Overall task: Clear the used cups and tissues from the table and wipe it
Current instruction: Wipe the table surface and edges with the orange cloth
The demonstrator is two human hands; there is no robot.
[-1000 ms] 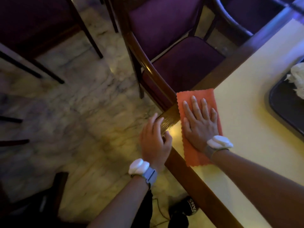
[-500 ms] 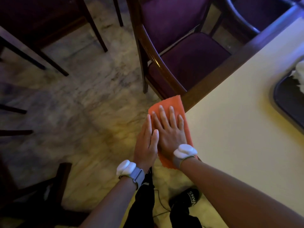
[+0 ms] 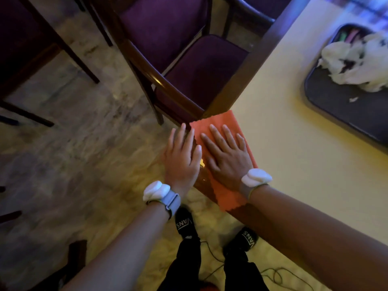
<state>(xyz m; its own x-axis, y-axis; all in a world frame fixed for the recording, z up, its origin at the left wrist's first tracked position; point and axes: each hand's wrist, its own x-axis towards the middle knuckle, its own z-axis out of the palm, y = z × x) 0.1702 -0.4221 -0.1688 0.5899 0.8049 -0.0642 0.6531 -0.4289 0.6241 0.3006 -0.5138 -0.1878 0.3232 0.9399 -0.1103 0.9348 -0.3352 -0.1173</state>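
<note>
Right hand (image 3: 227, 158): palm down with fingers straight and spread, pressing flat on the cloth and gripping nothing.
Left hand (image 3: 181, 158): palm down with fingers straight and together, holding nothing, just off the desk's corner beside the right hand; I cannot tell whether it touches the wooden edge.
Cloth (image 3: 220, 120): orange, spread flat on the near corner of the desk under the right hand, its near end overhanging the dark wooden edge.
Desk (image 3: 294, 154): pale yellow top with a dark wood border.
Tray (image 3: 336, 101): dark, on the desk well apart from the cloth, toward the far right.
Tissues (image 3: 357, 66): white and crumpled, heaped in the tray.
Chair (image 3: 199, 66): purple seat in a dark wood frame, drawn up to the desk's far edge.
Floor (image 3: 84, 154): marbled stone.
</note>
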